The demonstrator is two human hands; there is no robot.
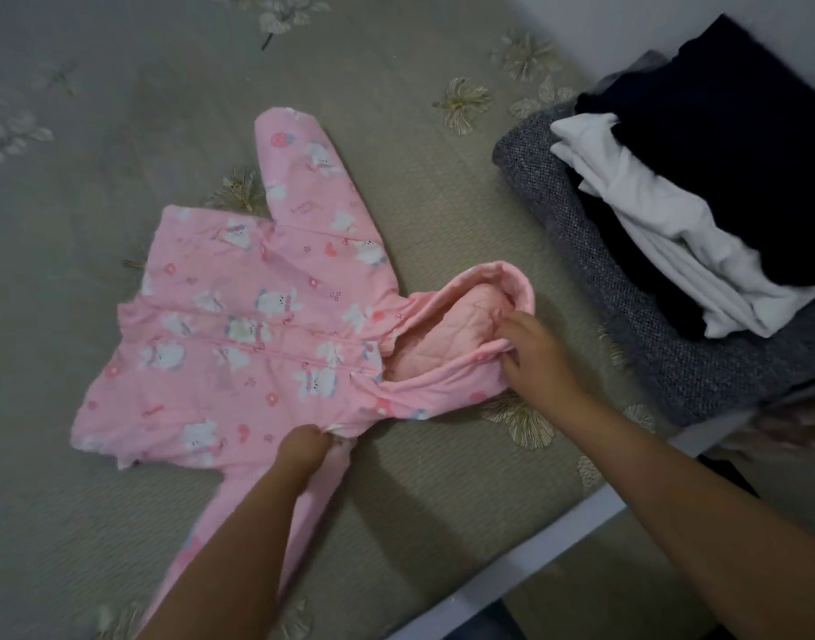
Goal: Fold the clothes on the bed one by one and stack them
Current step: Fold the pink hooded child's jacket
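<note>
Olive floral bed (419, 233): a pink hooded jacket (239, 325) is spread flat. Its near shoulder is pinched by the left hand (304, 448), its hood edge gripped by the right hand (532, 351). Padded, soft, light; seams likely give best hold.

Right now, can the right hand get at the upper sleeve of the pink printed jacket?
Probably yes. The right hand pinches the hood, while the upper sleeve lies flat and uncovered on the bed, nothing between them.
</note>
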